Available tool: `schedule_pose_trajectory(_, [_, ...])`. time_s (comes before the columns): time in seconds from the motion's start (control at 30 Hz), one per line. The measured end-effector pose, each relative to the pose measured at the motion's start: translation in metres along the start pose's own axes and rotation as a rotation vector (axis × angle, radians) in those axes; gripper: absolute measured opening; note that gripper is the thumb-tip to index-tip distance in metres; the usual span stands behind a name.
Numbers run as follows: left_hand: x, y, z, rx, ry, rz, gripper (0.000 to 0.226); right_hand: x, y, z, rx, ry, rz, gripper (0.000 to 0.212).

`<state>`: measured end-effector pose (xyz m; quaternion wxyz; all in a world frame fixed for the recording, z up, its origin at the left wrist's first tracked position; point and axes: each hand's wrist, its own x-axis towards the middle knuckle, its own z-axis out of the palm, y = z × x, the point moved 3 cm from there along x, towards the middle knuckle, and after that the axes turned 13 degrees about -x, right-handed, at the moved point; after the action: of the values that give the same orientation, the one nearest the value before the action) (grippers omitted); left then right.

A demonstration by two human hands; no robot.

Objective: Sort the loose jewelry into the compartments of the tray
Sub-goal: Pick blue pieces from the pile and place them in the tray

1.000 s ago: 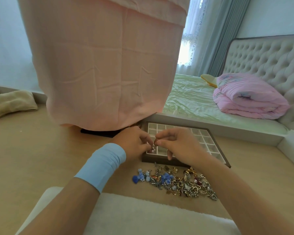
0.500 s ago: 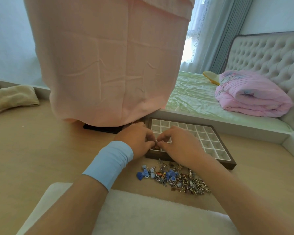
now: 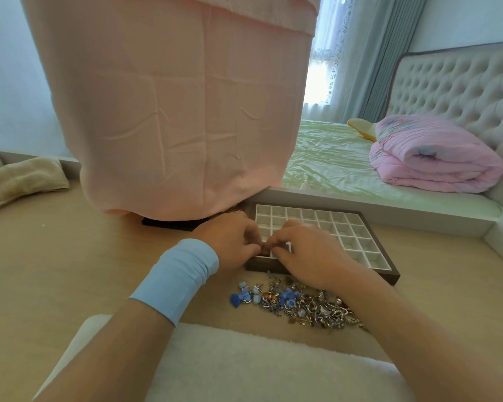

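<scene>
A dark-framed tray (image 3: 389,277) with several white square compartments lies on the wooden floor. Loose jewelry (image 3: 302,307), blue bow pieces mixed with gold and silver bits, is heaped just in front of it. My left hand (image 3: 230,239), with a light blue wristband, and my right hand (image 3: 305,253) meet over the tray's near-left corner. Their fingertips pinch a small brownish jewelry piece (image 3: 264,251) low over a compartment. Most of that piece is hidden by the fingers.
A large pink cloth (image 3: 172,111) hangs just behind the tray, over a flat black object (image 3: 169,223). A white fluffy mat (image 3: 244,364) lies under my forearms. A low bed (image 3: 331,163) with a folded pink quilt (image 3: 436,158) stands to the right, and a beige cushion (image 3: 21,178) at far left.
Both hands have dropped from above the tray down to its near-left corner, still together around the small piece. The pile and tray have not moved.
</scene>
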<state>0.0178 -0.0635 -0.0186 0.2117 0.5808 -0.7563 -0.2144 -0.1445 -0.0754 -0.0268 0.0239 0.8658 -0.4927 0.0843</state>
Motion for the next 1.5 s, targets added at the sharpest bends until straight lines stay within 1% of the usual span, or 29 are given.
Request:
schedule_pose_trajectory(0.07, [-0.004, 0.006, -0.006, 0.010, -0.067, -0.041, 0.004, -0.002, 0.000, -0.003, -0.011, -0.013, -0.010, 0.025])
schedule_pose_trajectory(0.17, [-0.013, 0.011, -0.010, 0.046, -0.214, -0.158, 0.007, -0.006, -0.003, -0.013, 0.000, 0.024, -0.014, 0.020])
schedule_pose_trajectory(0.23, [-0.020, 0.012, -0.010, 0.065, -0.302, -0.237, 0.011, -0.010, -0.010, -0.021, 0.022, 0.017, -0.049, 0.019])
schedule_pose_trajectory(0.33, [-0.027, 0.016, -0.008, 0.112, -0.402, -0.339, 0.034, -0.016, -0.024, -0.025, -0.002, -0.083, -0.133, 0.019])
schedule_pose_trajectory(0.4, [-0.028, 0.019, -0.002, 0.197, -0.420, -0.373, 0.043, -0.019, -0.031, -0.023, -0.034, -0.124, -0.174, 0.017])
schedule_pose_trajectory(0.5, [-0.026, 0.023, 0.009, 0.339, -0.393, -0.352, 0.040, -0.020, -0.035, -0.017, -0.052, -0.196, -0.204, 0.019])
schedule_pose_trajectory(0.57, [-0.024, 0.023, 0.010, 0.334, -0.409, -0.343, 0.038, -0.019, -0.035, -0.011, -0.056, -0.223, -0.217, 0.022])
schedule_pose_trajectory(0.7, [-0.021, 0.020, 0.004, 0.199, -0.463, -0.368, 0.035, -0.018, -0.033, -0.008, -0.039, -0.226, -0.217, 0.023])
schedule_pose_trajectory(0.8, [-0.020, 0.016, 0.000, 0.142, -0.481, -0.349, 0.022, -0.018, -0.032, -0.007, 0.016, -0.221, -0.194, 0.021])
schedule_pose_trajectory(0.9, [-0.021, 0.010, -0.010, 0.031, -0.469, -0.293, 0.005, -0.017, -0.025, -0.007, 0.244, -0.203, -0.130, 0.016])
schedule_pose_trajectory(0.97, [-0.023, 0.007, -0.019, -0.108, -0.455, -0.256, 0.004, -0.016, -0.021, -0.010, 0.445, -0.204, -0.083, 0.012])
schedule_pose_trajectory(1.03, [-0.023, 0.004, -0.027, -0.265, -0.392, -0.219, 0.006, -0.015, -0.018, -0.015, 0.637, -0.219, -0.047, 0.011])
schedule_pose_trajectory(1.1, [-0.022, 0.002, -0.031, -0.448, -0.296, -0.195, 0.007, -0.015, -0.015, -0.020, 0.773, -0.213, -0.014, 0.018])
schedule_pose_trajectory(1.17, [-0.020, 0.001, -0.028, -0.596, -0.221, -0.175, 0.006, -0.014, -0.011, -0.024, 0.832, -0.190, 0.022, 0.031])
schedule_pose_trajectory(1.23, [-0.017, 0.002, -0.021, -0.714, -0.163, -0.164, 0.008, -0.013, -0.006, -0.024, 0.848, -0.140, 0.063, 0.034])
schedule_pose_trajectory(1.37, [-0.010, 0.005, -0.007, -0.858, -0.067, -0.187, 0.013, -0.010, 0.006, -0.022, 0.891, -0.014, 0.164, 0.012])
schedule_pose_trajectory(1.5, [-0.008, 0.007, 0.003, -1.010, -0.004, -0.213, 0.020, -0.009, 0.015, -0.022, 0.849, 0.060, 0.237, 0.005])
